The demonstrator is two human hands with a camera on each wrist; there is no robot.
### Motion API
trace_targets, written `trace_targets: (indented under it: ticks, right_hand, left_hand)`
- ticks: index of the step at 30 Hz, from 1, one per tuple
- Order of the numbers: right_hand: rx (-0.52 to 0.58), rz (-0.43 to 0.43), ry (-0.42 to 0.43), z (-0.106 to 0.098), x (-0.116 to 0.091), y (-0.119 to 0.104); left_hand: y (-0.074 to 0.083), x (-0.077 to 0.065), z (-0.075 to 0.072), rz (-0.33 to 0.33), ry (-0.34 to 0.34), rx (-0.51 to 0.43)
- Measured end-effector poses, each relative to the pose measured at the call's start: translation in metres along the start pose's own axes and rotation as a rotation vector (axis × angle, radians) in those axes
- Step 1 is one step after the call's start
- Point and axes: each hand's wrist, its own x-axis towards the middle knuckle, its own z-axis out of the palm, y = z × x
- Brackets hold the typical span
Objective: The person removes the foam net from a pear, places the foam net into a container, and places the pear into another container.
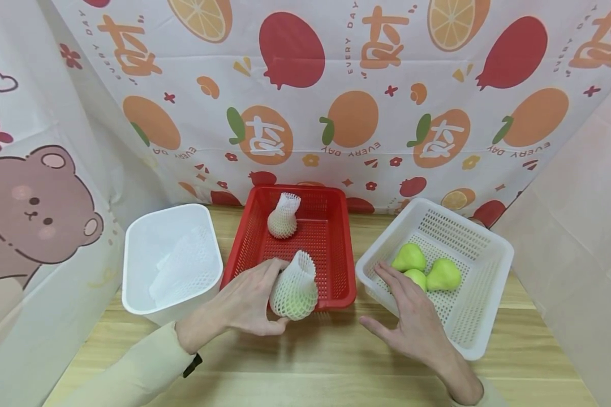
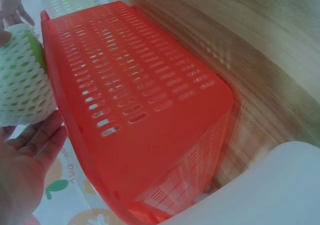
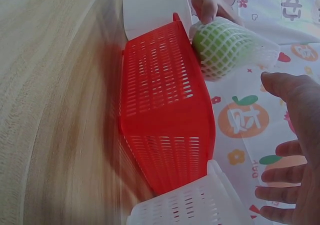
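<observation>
Bright, even light filled the head view, with soft shadows on the near desk (image 1: pixel 315 373); both wrist views looked hazier, the right showing shade beside the red basket (image 3: pixel 167 114).

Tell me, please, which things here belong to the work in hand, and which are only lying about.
Likely work:
left hand, gripping a netted pear;
right hand, at the white basket;
three bare pears inside;
red basket with another foam net;
white bin with white netting.

Likely only surroundings:
fruit-print cloth;
bear-print cloth;
table.
</observation>
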Motion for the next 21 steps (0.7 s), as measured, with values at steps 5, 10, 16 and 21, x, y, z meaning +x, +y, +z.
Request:
trace_targets:
  ticks: [5,10,16,21]
  right_hand:
    - [-0.001,-0.001,0.000,-0.0001,-0.0001,0.0000]
    - [0.001,-0.002,-0.001,0.0003,-0.0004,0.0002]
    - [-0.001,0.002,-0.007,0.0009,-0.0009,0.0005]
    - [-0.002,-0.001,-0.006,0.0014,-0.0007,0.0004]
  left_hand:
    - [0.0026,-0.0041,0.0002,0.019,0.026,-0.012]
    - [0.0042,-0.0076,0.0016,0.037,0.053,-0.028]
    - [0.0035,-0.0082,0.0035,0.031,0.064,-0.016]
    - [0.0041,-0.0089,0.0035,0.033,0.061,-0.022]
